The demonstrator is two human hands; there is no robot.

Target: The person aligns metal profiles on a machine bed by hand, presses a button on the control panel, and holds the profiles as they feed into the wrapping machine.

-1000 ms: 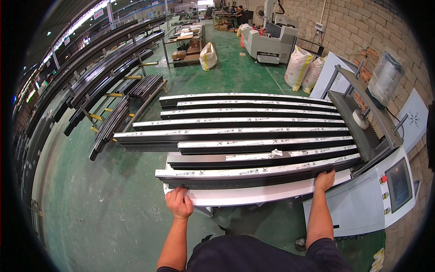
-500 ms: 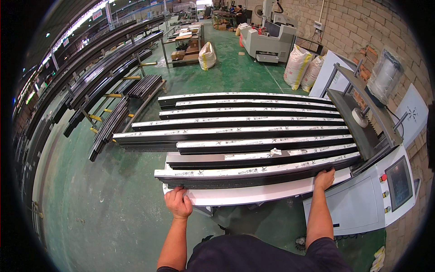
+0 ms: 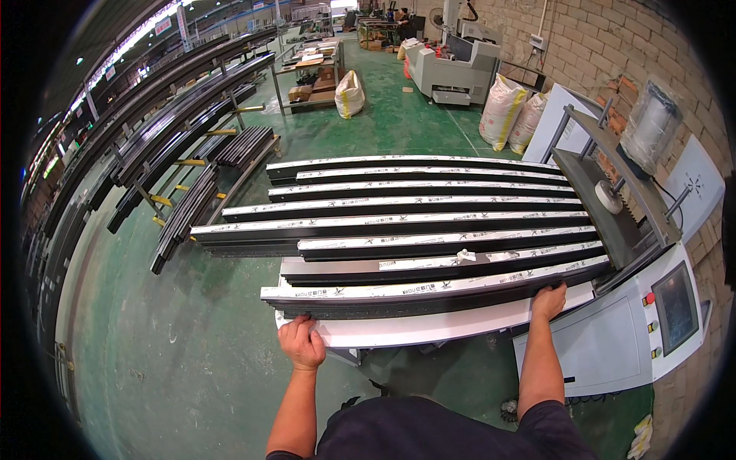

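The nearest long black profile (image 3: 429,299) lies across a white worktop (image 3: 399,331), its top covered with white printed film. My left hand (image 3: 302,342) grips the lower front edge near the profile's left end, fingers curled and partly hidden. Close to the other end, my right hand (image 3: 549,303) is closed on the same edge, with its fingertips hidden under the profile. Just behind lies a shorter black profile (image 3: 445,270) whose film is torn and crumpled in the middle. Further back, several more film-topped profiles (image 3: 414,222) lie side by side.
At the right stands a machine with a frame (image 3: 613,207) over the profile ends and a control panel (image 3: 675,310) with a red button. Racks of dark profiles (image 3: 184,130) fill the left. Sacks (image 3: 502,113) and a grey machine (image 3: 452,73) stand at the back.
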